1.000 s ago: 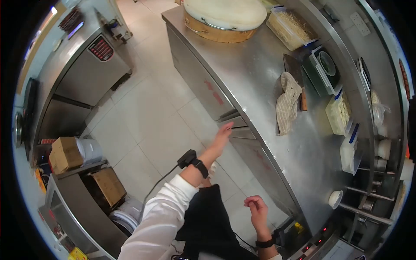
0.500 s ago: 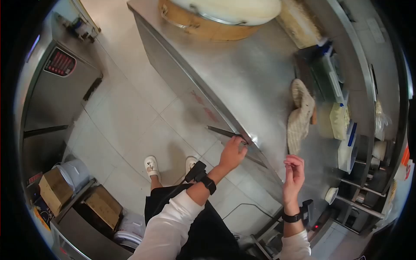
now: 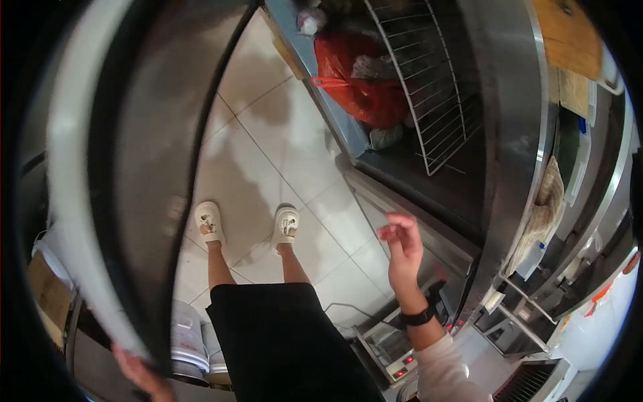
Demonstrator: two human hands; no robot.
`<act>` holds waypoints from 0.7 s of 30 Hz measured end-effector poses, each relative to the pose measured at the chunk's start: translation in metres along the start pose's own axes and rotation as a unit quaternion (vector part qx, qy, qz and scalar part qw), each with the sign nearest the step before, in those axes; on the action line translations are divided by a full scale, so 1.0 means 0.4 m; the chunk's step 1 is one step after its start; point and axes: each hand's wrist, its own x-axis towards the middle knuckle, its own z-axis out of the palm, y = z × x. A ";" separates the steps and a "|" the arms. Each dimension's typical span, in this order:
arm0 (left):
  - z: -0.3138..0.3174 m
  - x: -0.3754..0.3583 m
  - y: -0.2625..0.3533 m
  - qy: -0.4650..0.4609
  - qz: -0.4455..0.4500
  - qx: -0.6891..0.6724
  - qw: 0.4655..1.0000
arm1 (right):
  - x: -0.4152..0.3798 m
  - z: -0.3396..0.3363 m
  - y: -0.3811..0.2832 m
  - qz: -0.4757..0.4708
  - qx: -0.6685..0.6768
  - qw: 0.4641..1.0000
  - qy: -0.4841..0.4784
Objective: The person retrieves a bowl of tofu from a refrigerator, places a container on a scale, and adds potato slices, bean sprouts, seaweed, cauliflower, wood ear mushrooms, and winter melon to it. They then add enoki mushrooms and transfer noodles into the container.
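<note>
The left hand (image 3: 139,375), lower left, touches the left-side door (image 3: 155,134), grip too blurred to tell, likely to hold the upper-centre cabinet (image 3: 415,184) open, while the empty right hand (image 3: 405,258), right of centre, is loosely open.

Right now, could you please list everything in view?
Door: 1, dark, left
Cabinet: 1, steel, open, upper middle
Bag: 1, red, in cabinet
Wire rack: 1, grey, in cabinet
Cloth: 1, beige, right
Buckets: at least 2, white, lower left
Cardboard box: 1, brown, far left
Shoes: 2, cream, on floor
Smaller items: too blurred to count
Wristband: 1, black, right wrist
Left hand: 1, bare, by door
Right hand: 1, bare, raised
</note>
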 end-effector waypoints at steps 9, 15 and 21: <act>-0.167 0.320 0.015 0.057 0.219 -0.007 0.974 | 0.126 0.138 0.127 0.030 0.028 0.999 -0.004; -0.206 0.338 -0.034 0.080 0.428 0.231 0.870 | 0.057 0.217 0.133 0.099 0.026 0.993 -0.059; -0.196 0.318 -0.318 0.017 0.217 0.097 0.971 | -0.039 0.224 0.033 0.112 0.046 0.984 -0.129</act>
